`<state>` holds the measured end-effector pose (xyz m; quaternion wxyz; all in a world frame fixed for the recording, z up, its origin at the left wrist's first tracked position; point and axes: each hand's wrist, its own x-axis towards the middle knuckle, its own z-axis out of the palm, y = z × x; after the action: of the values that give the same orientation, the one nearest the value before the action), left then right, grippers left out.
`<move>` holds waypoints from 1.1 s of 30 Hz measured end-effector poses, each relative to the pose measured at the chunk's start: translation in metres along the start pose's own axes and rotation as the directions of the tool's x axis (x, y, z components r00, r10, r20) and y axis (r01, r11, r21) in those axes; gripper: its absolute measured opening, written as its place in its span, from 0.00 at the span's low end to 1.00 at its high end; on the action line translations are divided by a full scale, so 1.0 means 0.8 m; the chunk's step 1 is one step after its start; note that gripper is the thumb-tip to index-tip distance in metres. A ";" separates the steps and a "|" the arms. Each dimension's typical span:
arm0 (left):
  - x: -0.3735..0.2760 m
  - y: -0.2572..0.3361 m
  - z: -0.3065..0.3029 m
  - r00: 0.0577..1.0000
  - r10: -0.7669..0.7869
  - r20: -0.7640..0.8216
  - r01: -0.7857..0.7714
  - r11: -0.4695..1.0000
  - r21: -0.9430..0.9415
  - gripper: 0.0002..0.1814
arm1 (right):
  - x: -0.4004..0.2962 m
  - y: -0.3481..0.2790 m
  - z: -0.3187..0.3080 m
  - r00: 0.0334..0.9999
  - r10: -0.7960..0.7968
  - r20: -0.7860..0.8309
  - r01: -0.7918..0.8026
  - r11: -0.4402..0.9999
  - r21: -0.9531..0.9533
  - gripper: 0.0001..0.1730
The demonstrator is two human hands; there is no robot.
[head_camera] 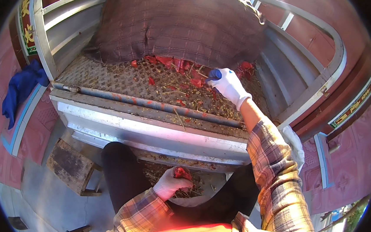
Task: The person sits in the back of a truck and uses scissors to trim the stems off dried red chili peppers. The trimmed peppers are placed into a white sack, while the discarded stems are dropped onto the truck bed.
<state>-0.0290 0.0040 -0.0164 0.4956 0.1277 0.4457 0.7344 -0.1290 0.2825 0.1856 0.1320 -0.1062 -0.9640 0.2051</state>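
My left hand (pixel 171 183), in a pale glove, is closed around red dried chili peppers (pixel 181 173). It is above a pale sack or basin (pixel 200 199) between my knees, which holds dry stems (pixel 156 175). My right hand (pixel 225 83), in a white glove with blue fingertips, reaches over the metal cargo bed (pixel 110 77). Its fingers are curled beside loose red chili peppers (pixel 197 82) at the hem of a dark checked cloth (pixel 178 25). Whether anything is inside those fingers is hidden. More peppers (pixel 246 67) poke out from under the cloth to the right.
Yellow seeds and bits of stem are scattered over the bed. A rusty bar (pixel 148 102) runs along its front edge, and metal side rails (pixel 324 36) enclose it. A worn wooden stool (pixel 70 166) stands at left, below a blue cloth (pixel 23 89) draped on a ledge.
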 end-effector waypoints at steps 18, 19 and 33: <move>-0.015 0.017 0.021 0.997 0.052 -0.058 -0.067 0.950 -0.305 0.18 | -0.150 0.047 -0.054 0.968 -0.215 -0.133 0.244 0.932 0.269 0.17; -0.015 0.017 0.022 0.997 0.053 -0.062 -0.071 0.939 -0.336 0.19 | -0.166 0.036 -0.063 0.948 -0.308 -0.078 0.318 0.926 0.204 0.17; -0.027 0.037 0.049 0.995 0.033 0.097 -0.017 0.987 -0.162 0.17 | -0.279 -0.020 0.019 0.800 -0.579 0.160 0.576 0.815 0.065 0.24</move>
<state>-0.0122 0.0035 0.0348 0.5168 0.1292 0.3579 0.7669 0.0746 0.2047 0.1318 0.1052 0.2112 -0.9568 0.1701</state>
